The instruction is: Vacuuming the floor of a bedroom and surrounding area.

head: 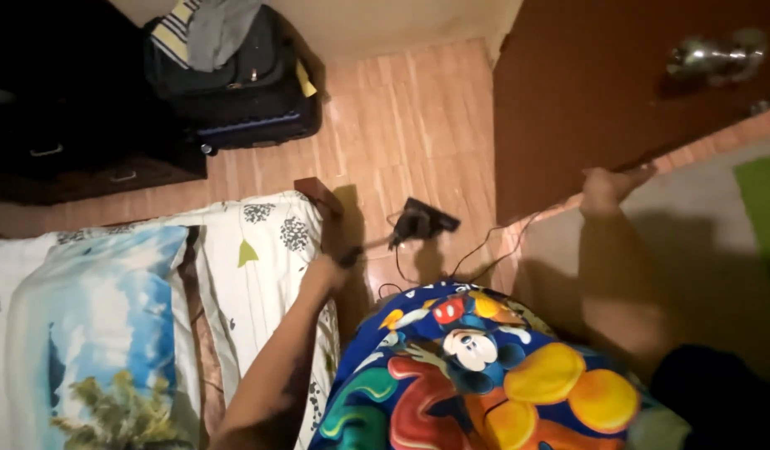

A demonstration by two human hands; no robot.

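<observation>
My left hand (333,265) is closed around a thin handle that runs to a black flat cleaning head (424,220) on the wooden floor (402,125), beside the bed's corner. My right hand (608,187) reaches out to the right, and its fingers curl on the edge of a brown door (585,100). The door carries a silver knob (708,55). A thin dark cable (485,250) trails across the floor from the cleaning head toward me.
A bed (260,242) with a white patterned sheet and a blue sky-print pillow (93,317) lies at left. A black suitcase (243,92) with clothes on it and a dark drawer unit (77,158) stand at the far wall. Bright cartoon-print fabric (477,367) fills the foreground.
</observation>
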